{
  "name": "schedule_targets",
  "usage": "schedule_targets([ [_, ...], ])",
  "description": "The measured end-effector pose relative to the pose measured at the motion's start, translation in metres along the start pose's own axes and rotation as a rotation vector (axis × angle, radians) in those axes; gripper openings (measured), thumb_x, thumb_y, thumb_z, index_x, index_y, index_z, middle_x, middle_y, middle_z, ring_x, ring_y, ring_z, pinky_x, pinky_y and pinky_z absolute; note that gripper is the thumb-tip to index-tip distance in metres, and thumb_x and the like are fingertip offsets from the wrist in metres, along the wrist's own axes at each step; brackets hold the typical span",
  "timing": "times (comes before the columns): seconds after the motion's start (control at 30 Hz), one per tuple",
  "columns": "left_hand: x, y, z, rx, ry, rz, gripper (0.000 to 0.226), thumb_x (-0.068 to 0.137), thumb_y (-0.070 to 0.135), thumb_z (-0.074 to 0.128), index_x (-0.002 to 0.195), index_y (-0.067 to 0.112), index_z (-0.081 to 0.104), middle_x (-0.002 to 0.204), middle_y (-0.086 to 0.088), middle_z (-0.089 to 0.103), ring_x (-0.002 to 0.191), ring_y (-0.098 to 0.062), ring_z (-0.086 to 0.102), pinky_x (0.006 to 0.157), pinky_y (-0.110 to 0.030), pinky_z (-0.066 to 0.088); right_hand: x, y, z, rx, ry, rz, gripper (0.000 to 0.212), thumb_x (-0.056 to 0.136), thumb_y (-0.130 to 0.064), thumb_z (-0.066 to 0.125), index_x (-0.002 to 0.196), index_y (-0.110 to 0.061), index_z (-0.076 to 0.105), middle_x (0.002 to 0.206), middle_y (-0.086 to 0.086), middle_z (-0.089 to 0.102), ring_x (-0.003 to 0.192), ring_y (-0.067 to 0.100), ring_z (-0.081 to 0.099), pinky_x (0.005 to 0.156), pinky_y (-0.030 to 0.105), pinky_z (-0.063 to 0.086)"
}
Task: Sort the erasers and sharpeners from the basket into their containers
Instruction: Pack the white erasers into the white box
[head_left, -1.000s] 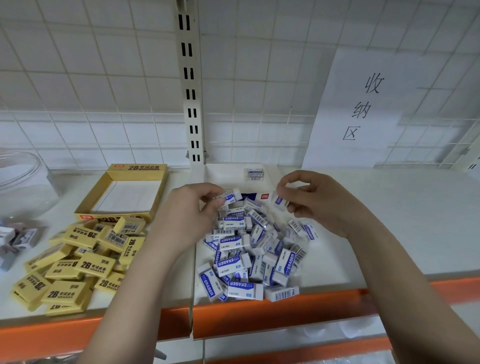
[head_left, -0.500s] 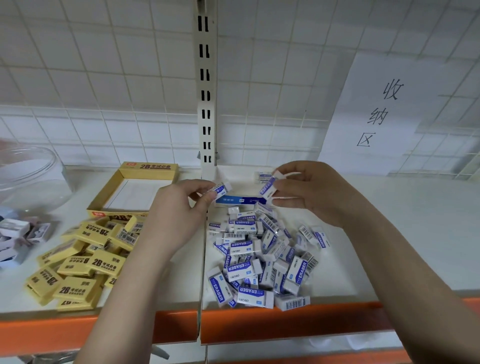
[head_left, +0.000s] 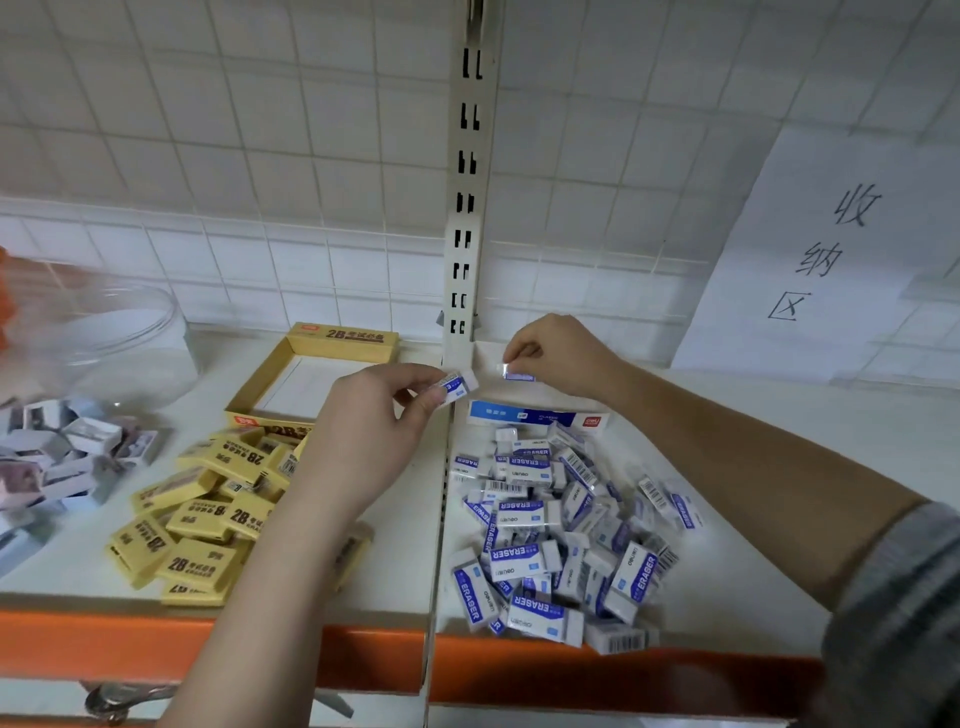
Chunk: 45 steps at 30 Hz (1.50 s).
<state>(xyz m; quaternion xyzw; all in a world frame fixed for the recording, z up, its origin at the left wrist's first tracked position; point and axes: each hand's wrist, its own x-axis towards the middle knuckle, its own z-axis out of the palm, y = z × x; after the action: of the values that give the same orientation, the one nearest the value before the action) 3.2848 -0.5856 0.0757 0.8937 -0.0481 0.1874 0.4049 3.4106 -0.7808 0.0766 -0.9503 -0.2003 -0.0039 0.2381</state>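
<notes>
Mostly the sorting lies ahead of me, I judge: on the shelf (head_left: 395, 525) the big heap of blue-and-white erasers (head_left: 561, 530) fills the lower right of centre, the yellow 2B erasers (head_left: 202, 509) spread at lower left, and a blurred pile of grey-white packets (head_left: 57, 457) sits at the left edge beside a clear jar (head_left: 119, 343). The yellow box (head_left: 311, 374) above the 2B heap looks empty; the white-and-blue box (head_left: 540, 415) above the blue heap holds few that I can see. My left hand (head_left: 374, 431), at centre, pinches one blue eraser (head_left: 460, 385) at its fingertips, just left of that box. My right hand (head_left: 561, 358), above the box, pinches another eraser (head_left: 517, 373) low over it.
</notes>
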Motion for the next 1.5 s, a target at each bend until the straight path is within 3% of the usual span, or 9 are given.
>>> schedule_targets([
  [0.2,-0.003,-0.008,-0.003,0.03,0.012,-0.01,0.017,0.09,0.023,0.062,0.103,0.022,0.072,0.077,0.021,0.06,0.065,0.01,0.051,0.059,-0.003,0.035,-0.004,0.007,0.005,-0.234,0.086,-0.022,0.018,0.092,-0.019,0.058,0.105,-0.017,0.071,0.107,0.0,0.068,0.097,0.015,0.06,0.079,0.026,0.044],
  [0.47,-0.006,-0.009,-0.005,0.052,0.01,-0.032,0.018,0.091,0.024,0.06,0.104,0.025,0.071,0.076,0.022,0.055,0.064,0.011,0.05,0.057,-0.004,0.034,-0.008,0.015,0.005,-0.365,0.111,-0.022,0.036,0.083,-0.039,0.069,0.114,-0.021,0.068,0.13,0.001,0.049,0.124,0.019,0.036,0.101,0.033,0.031],
  [0.6,-0.006,-0.009,-0.005,0.067,0.01,-0.032,0.019,0.091,0.026,0.06,0.106,0.026,0.071,0.079,0.019,0.057,0.069,0.005,0.051,0.057,-0.005,0.034,-0.005,0.013,0.009,-0.275,0.1,0.024,0.028,0.086,-0.032,0.067,0.109,-0.016,0.07,0.117,0.001,0.062,0.108,0.018,0.055,0.092,0.032,0.042],
  [0.77,-0.007,-0.01,-0.006,0.072,0.004,-0.026,0.02,0.091,0.027,0.059,0.107,0.025,0.07,0.081,0.018,0.058,0.076,0.005,0.053,0.058,-0.007,0.034,-0.002,0.018,0.008,-0.286,0.073,0.064,0.02,0.086,-0.025,0.066,0.099,-0.01,0.069,0.107,0.002,0.062,0.098,0.019,0.058,0.076,0.025,0.041],
  [0.97,-0.007,-0.01,-0.006,0.083,0.004,-0.012,0.02,0.09,0.028,0.06,0.107,0.026,0.07,0.078,0.024,0.055,0.071,0.008,0.051,0.059,-0.004,0.035,0.0,0.028,0.006,-0.309,0.052,0.029,0.02,0.086,-0.022,0.065,0.102,-0.009,0.068,0.119,0.005,0.06,0.109,0.02,0.055,0.095,0.032,0.043],
  [1.13,0.011,-0.002,-0.003,0.072,-0.015,0.033,0.02,0.089,0.026,0.062,0.108,0.024,0.07,0.078,0.022,0.057,0.065,0.014,0.05,0.06,0.0,0.033,-0.018,0.028,-0.009,-0.103,0.157,0.004,0.023,0.082,-0.02,0.072,0.104,-0.013,0.068,0.117,0.001,0.06,0.107,0.014,0.056,0.095,0.028,0.044],
  [1.27,0.039,0.008,0.007,-0.042,-0.072,0.008,0.011,0.088,0.023,0.064,0.097,0.026,0.069,0.082,0.014,0.067,0.072,0.009,0.057,0.062,-0.001,0.037,-0.055,0.012,-0.021,0.082,0.237,0.029,0.01,0.084,-0.017,0.07,0.094,-0.016,0.071,0.089,-0.006,0.069,0.076,-0.005,0.06,0.07,0.001,0.042],
  [1.37,0.054,0.013,0.013,-0.145,-0.161,-0.023,0.013,0.088,0.017,0.064,0.093,0.027,0.069,0.088,0.006,0.071,0.076,-0.003,0.062,0.077,-0.017,0.048,-0.087,-0.003,-0.025,0.211,0.32,0.042,0.005,0.085,-0.017,0.068,0.086,-0.02,0.072,0.077,-0.016,0.067,0.069,-0.013,0.059,0.064,-0.001,0.039],
  [1.5,0.068,0.013,0.02,-0.146,-0.257,-0.015,0.019,0.088,0.013,0.063,0.103,0.023,0.071,0.095,0.004,0.068,0.083,-0.005,0.061,0.068,-0.009,0.042,-0.124,-0.015,-0.034,0.269,0.371,0.084,0.009,0.085,-0.02,0.066,0.082,-0.027,0.07,0.075,-0.022,0.066,0.07,-0.013,0.059,0.063,-0.002,0.039],
])
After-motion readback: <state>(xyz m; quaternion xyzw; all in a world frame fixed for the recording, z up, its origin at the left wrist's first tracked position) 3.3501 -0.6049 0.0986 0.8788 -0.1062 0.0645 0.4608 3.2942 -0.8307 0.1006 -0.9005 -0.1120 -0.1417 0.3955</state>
